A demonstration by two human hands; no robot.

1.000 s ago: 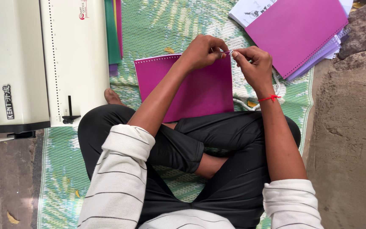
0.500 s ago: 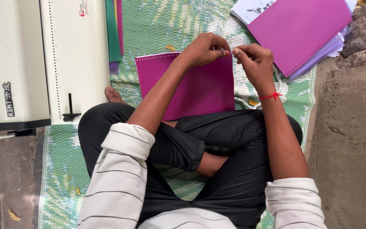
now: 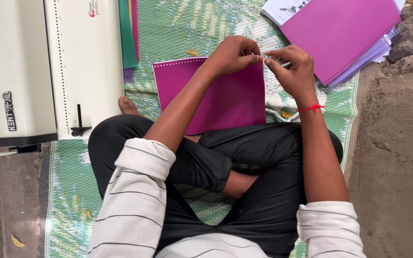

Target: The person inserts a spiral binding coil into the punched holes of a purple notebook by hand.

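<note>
Magenta booklet point(image 3: 225, 95) on mat | left hand point(image 3: 233, 55), right hand point(image 3: 290, 67) pinching small wire piece point(image 3: 272, 59)

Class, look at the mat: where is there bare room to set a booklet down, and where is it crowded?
Bare mat lies between the white binding machine and the top-right purple stack. Crowded: the purple booklet below both hands, left hand and right hand.

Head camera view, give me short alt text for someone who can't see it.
A person sitting cross-legged on a green woven mat brings the left hand and right hand together, pinching something small above a magenta punched cover sheet. A white binding machine stands at left; a stack of magenta and white sheets lies at upper right.
</note>
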